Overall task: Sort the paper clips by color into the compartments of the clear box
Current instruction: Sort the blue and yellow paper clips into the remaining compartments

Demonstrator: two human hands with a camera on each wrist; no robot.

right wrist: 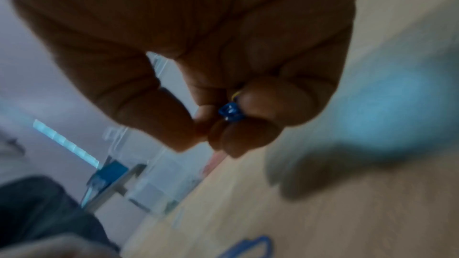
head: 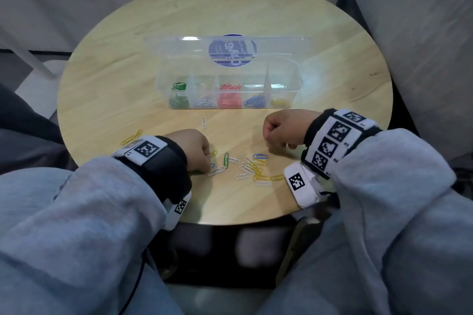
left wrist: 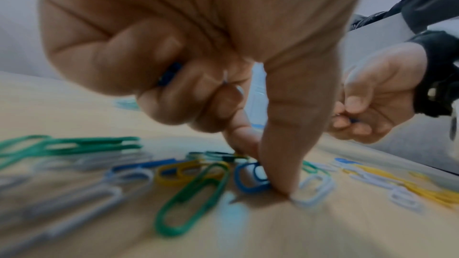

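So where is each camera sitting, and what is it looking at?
Head: worn up high, looks down on the round table, clear box, loose clips, both hands and grey sleeves.
Left wrist: low by the table, looks along the left hand, whose thumb and finger touch a blue clip.
Right wrist: looks along the right hand, curled round blue clips.
Shared: head and left wrist both show the right hand.

You've got no readable words here. The round blue sticker (head: 232, 50) on the clear box lid (head: 179, 46) shows only blurred white marks, and the black-and-white square code tags (head: 332, 135) on your wristbands carry no legible text.
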